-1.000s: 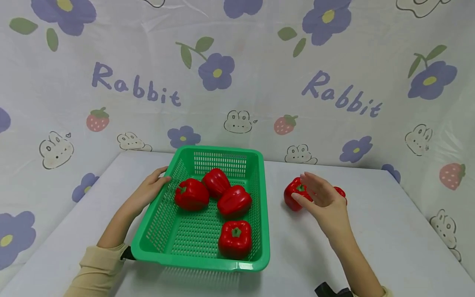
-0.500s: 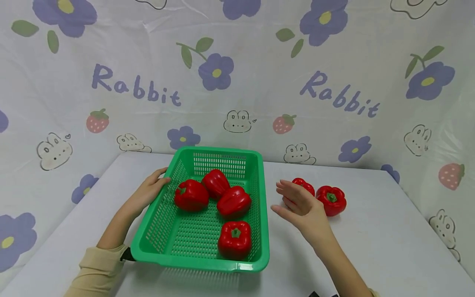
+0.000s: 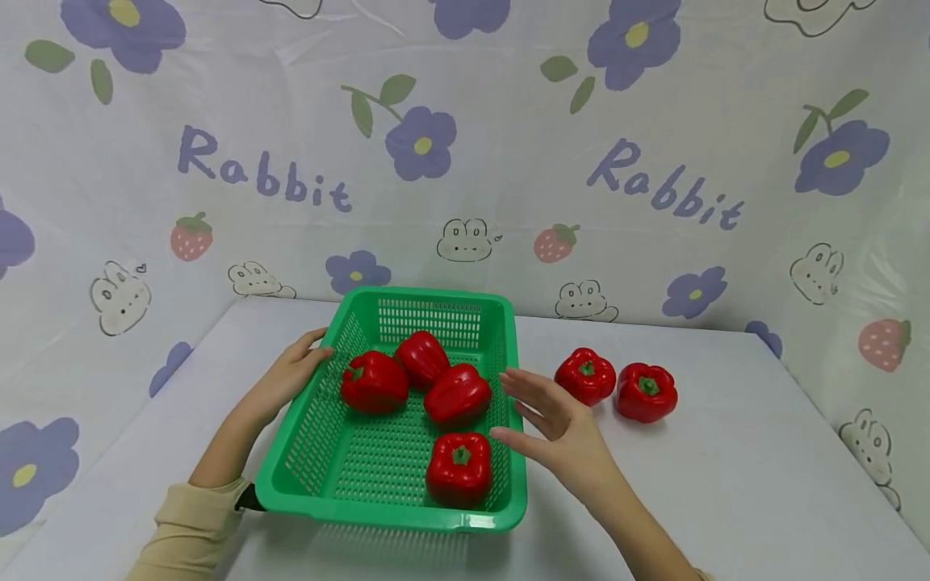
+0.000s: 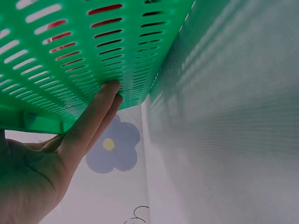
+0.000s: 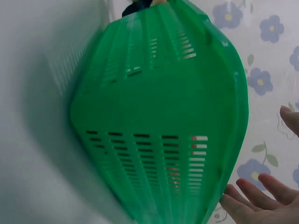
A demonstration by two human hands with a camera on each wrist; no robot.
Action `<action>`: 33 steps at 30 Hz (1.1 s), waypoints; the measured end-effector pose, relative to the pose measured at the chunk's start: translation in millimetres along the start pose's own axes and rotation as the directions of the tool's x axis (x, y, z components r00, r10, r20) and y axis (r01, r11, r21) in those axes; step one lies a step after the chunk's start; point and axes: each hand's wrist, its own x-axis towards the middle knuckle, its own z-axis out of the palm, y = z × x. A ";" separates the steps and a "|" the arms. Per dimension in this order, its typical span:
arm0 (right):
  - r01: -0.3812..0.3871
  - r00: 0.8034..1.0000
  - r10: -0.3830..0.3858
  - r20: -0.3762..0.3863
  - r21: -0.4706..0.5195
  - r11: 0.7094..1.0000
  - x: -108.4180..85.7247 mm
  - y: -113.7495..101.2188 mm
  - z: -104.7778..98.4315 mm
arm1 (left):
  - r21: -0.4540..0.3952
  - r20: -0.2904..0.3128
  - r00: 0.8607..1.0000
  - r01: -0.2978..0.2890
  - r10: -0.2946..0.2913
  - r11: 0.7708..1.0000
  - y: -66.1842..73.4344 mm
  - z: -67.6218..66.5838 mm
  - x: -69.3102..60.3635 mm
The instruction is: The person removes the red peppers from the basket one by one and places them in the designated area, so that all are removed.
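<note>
A green perforated basket (image 3: 392,510) stands on the table with several red bell peppers inside, one of them (image 3: 459,470) near its front right corner. At its left side my left hand (image 3: 286,378) holds the rim, thumb over the edge; in the left wrist view the fingers of that hand (image 4: 56,163) lie along the outer wall. My right hand (image 3: 567,436) is at the right rim, fingers and thumb apart, holding nothing. The right wrist view shows this hand (image 5: 266,200) beside the basket's rim (image 5: 240,93); whether it touches is unclear.
Two more red peppers, one (image 3: 585,378) beside the other (image 3: 646,393), stand on the white table (image 3: 756,452) right of the basket. A patterned cloth (image 3: 508,177) hangs behind the table.
My right hand has moved left from above the two loose peppers to the basket's right rim, uncovering both peppers. My left hand and the basket have hardly moved.
</note>
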 end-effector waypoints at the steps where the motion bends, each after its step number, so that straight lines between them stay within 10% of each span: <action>1: 0.004 1.000 -0.004 0.013 0.001 1.000 0.1 -0.5 2.0 | -0.001 0.001 1.000 -0.001 0.001 1.000 -0.1 -0.1 0.2; 22: -0.050 0.964 0.089 0.252 -0.157 0.986 15.4 -16.6 28.9 | 0.003 -0.004 1.000 -0.014 0.014 1.000 1.5 -0.6 3.1; 33: 0.091 0.832 0.123 0.541 -0.351 0.932 41.8 -23.1 19.2 | 0.016 -0.002 1.000 -0.005 0.005 1.000 3.3 0.3 -0.6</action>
